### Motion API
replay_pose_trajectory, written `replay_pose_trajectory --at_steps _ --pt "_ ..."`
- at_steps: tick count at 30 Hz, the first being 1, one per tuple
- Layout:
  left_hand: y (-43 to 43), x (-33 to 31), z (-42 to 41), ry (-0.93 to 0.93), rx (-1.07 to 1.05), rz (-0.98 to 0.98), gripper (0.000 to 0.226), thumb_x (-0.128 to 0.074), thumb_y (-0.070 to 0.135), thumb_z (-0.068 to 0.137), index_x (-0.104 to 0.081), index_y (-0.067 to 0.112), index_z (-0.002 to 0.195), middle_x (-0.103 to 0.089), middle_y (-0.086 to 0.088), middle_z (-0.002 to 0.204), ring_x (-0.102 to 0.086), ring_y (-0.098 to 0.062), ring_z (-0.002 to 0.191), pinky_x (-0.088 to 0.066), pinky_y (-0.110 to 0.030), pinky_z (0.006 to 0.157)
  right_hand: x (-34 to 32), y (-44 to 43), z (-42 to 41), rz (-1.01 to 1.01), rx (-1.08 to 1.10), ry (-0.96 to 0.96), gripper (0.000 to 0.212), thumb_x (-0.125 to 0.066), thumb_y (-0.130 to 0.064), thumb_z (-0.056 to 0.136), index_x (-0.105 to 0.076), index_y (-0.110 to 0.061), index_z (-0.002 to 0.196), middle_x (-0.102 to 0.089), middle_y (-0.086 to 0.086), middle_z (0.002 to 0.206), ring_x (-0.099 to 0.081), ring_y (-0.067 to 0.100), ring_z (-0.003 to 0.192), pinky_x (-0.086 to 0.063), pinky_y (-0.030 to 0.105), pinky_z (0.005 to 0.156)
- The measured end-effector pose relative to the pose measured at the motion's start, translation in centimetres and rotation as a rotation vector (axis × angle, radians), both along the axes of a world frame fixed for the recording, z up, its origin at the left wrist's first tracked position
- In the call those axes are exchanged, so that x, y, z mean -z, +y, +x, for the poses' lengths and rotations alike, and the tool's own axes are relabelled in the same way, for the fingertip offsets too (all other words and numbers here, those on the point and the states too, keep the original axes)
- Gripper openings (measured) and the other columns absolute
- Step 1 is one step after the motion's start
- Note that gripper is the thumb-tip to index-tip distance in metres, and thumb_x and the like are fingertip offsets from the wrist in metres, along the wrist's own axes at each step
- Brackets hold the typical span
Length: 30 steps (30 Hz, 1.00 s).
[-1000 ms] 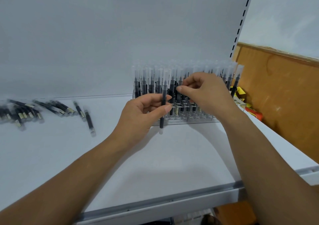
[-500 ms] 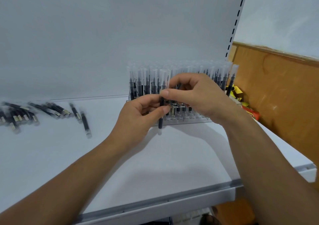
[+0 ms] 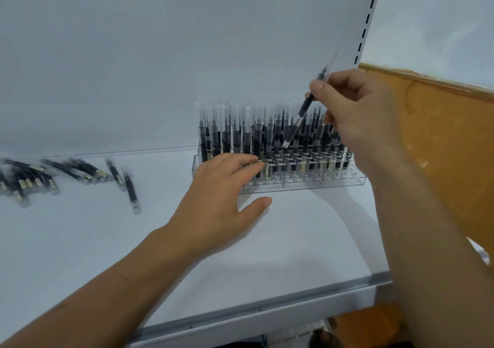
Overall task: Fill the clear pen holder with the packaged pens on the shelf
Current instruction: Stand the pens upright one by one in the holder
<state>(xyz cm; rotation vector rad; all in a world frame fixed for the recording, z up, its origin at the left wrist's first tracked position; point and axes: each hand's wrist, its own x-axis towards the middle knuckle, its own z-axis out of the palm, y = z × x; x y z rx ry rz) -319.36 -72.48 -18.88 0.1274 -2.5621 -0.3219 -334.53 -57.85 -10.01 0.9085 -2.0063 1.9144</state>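
The clear pen holder [image 3: 344, 182] stands on the white shelf [image 3: 294, 240] against the back panel, packed with several upright packaged black pens [image 3: 230, 136]. My right hand [image 3: 358, 112] pinches one packaged pen [image 3: 304, 107] and holds it tilted above the holder's right half, its lower end among the standing pens. My left hand [image 3: 222, 203] rests with relaxed, spread fingers at the holder's front left corner, fingertips touching the front row, holding nothing. A pile of loose packaged pens [image 3: 66, 174] lies on the shelf at the far left.
An orange-brown wooden board [image 3: 441, 139] stands right of the shelf. A slotted upright [image 3: 366, 21] runs up the shelf's right end. The shelf's grey front edge [image 3: 267, 310] runs below my arms.
My right hand took the pen from my left hand and lifted it up and to the right above the holder. My left hand let go and dropped to the holder's front.
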Motion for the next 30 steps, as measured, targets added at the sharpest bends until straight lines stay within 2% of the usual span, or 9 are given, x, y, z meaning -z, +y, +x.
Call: replay_pose_trajectory --at_steps 3,6,9,12,17,21,24,30 --pt "0.1 0.0 0.0 0.001 -0.009 -0.012 0.062 -0.045 0.061 0.086 -0.048 0.030 0.140 -0.045 0.018 0.140 -0.030 -0.002 0.133 -0.007 -0.015 0.107 0.6 -0.5 0.0 0.094 0.037 0.063 0.010 -0.070 -0.033 0.089 -0.067 -0.023 0.090 -0.070 -0.005 0.082 -0.055 0.002 0.053 -0.045 0.020 0.057" --pt "0.2 0.0 0.0 0.004 -0.014 -0.014 0.060 -0.048 0.058 0.087 -0.048 0.030 0.140 -0.045 0.018 0.140 -0.031 -0.003 0.133 -0.008 -0.016 0.107 0.9 -1.0 0.1 0.158 0.035 0.090 0.011 -0.069 -0.032 0.090 -0.067 -0.022 0.092 -0.068 -0.006 0.082 -0.055 -0.001 0.053 -0.048 0.017 0.056" --pt "0.2 0.0 0.0 0.004 -0.012 -0.010 0.062 -0.045 0.061 0.086 -0.049 0.030 0.139 -0.046 0.018 0.139 -0.034 -0.004 0.133 -0.012 -0.021 0.109 1.2 -1.4 0.1 0.213 0.042 0.111 0.013 -0.068 -0.035 0.090 -0.067 -0.022 0.095 -0.067 -0.009 0.082 -0.059 0.003 0.056 -0.056 0.028 0.064" --pt "0.1 0.1 -0.1 0.003 -0.013 -0.009 0.062 -0.044 0.061 0.086 -0.049 0.030 0.139 -0.046 0.018 0.140 -0.033 -0.004 0.133 -0.013 -0.023 0.109 1.4 -1.7 0.1 0.207 0.057 0.116 0.014 -0.068 -0.036 0.090 -0.067 -0.023 0.096 -0.067 -0.010 0.082 -0.061 0.007 0.058 -0.058 0.034 0.071" --pt "0.1 0.1 0.0 0.011 -0.012 -0.011 0.061 -0.045 0.060 0.086 -0.048 0.030 0.140 -0.046 0.018 0.140 -0.033 -0.004 0.133 -0.013 -0.022 0.109 1.5 -1.8 0.0 0.194 0.069 0.118 0.012 -0.068 -0.036 0.090 -0.065 -0.025 0.094 -0.067 -0.010 0.082 -0.059 0.003 0.056 -0.056 0.026 0.064" --pt "0.1 0.1 0.0 0.015 -0.007 -0.017 0.060 -0.046 0.058 0.086 -0.048 0.030 0.140 -0.046 0.018 0.140 -0.033 -0.004 0.133 -0.014 -0.023 0.109 1.6 -2.1 0.1 0.177 0.075 0.114 0.009 -0.069 -0.036 0.089 -0.064 -0.029 0.088 -0.068 -0.009 0.082 -0.061 0.009 0.065 -0.057 0.038 0.073" --pt "0.1 0.1 -0.1 0.016 -0.005 -0.015 0.061 -0.046 0.059 0.086 -0.049 0.029 0.139 -0.047 0.018 0.139 -0.035 -0.005 0.132 -0.016 -0.025 0.110 1.6 -2.1 0.0 0.196 0.069 0.117 0.010 -0.070 -0.037 0.088 -0.063 -0.030 0.085 -0.068 -0.009 0.080 -0.062 0.012 0.070 -0.057 0.041 0.077" --pt "0.1 0.1 -0.1 0.023 -0.002 -0.016 0.060 -0.048 0.058 0.086 -0.050 0.028 0.139 -0.047 0.017 0.139 -0.036 -0.006 0.132 -0.019 -0.028 0.111 2.6 -2.1 -0.1 0.584 0.013 0.161 0.017 -0.069 -0.039 0.088 -0.057 -0.030 0.078 -0.066 -0.008 0.080 -0.065 0.013 0.075 -0.055 0.034 0.074"
